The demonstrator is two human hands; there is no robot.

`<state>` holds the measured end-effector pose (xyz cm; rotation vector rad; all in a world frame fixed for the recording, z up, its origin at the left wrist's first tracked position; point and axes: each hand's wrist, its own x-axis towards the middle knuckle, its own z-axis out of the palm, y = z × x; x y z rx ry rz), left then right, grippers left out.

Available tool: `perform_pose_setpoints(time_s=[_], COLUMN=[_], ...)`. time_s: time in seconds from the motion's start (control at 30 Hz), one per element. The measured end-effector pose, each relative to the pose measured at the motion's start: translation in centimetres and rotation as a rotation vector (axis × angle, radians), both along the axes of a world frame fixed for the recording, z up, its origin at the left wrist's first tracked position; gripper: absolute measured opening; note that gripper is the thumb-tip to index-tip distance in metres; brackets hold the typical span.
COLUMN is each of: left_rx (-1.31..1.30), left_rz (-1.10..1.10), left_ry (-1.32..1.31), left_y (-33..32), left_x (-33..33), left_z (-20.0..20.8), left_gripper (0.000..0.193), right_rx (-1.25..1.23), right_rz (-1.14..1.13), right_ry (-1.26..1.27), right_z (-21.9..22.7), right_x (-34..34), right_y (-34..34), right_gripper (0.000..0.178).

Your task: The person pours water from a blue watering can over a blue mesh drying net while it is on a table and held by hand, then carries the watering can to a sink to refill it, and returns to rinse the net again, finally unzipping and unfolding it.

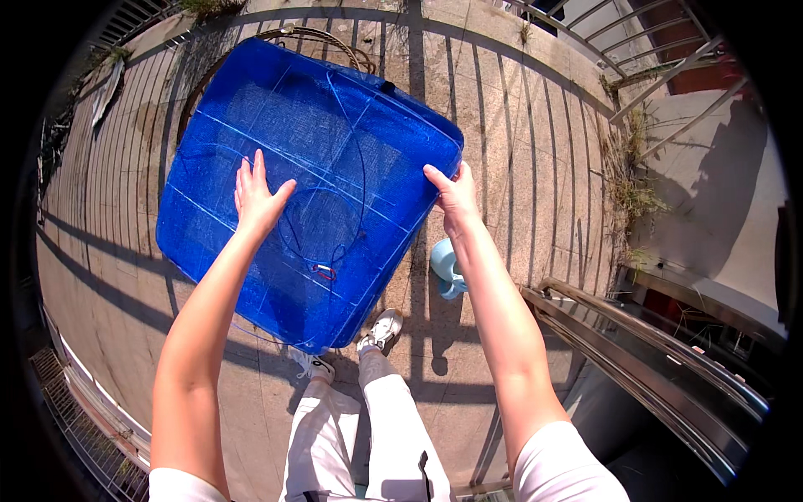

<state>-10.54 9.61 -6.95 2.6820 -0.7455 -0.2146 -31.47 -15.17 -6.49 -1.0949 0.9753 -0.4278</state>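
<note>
A square blue mesh net (222, 197), seemingly a hanging drying net with a stiff frame, is spread out in front of me above the paved ground. My right hand (456, 197) grips its right edge, with the thumb on top and the other fingers partly hidden behind the rim. Over the left part of the mesh, my left hand (260, 201) has its fingers spread and holds nothing; whether it touches the mesh I cannot tell. A thin dark cord loops across the net to a small red carabiner (324, 272) near the side closest to me.
A light blue plastic vessel (446, 266) stands on the paving under my right forearm. Metal handrails (652, 356) run along the right, and a railing (636, 42) stands at the far right. Weeds (631, 184) grow along the right edge. My shoes (383, 329) are just below the net.
</note>
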Motion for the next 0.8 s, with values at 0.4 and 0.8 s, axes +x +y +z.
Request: perform_pose_setpoints(time_s=[0.4, 0.8], left_rx=[-1.064, -1.304], left_rz=[0.573, 0.824], left_ry=[0.974, 0.740], left_y=[20.2, 42.0], left_x=[-3.0, -8.0], left_z=[28.6, 28.8], left_gripper=[0.039, 0.021], right_rx=[-0.448, -0.594], right_rz=[0.622, 0.816], right_ry=[-0.584, -0.091], right_z=[25.0, 24.2], right_x=[-0.5, -2.0], right_y=[34.8, 42.7], right_gripper=[0.032, 0.077])
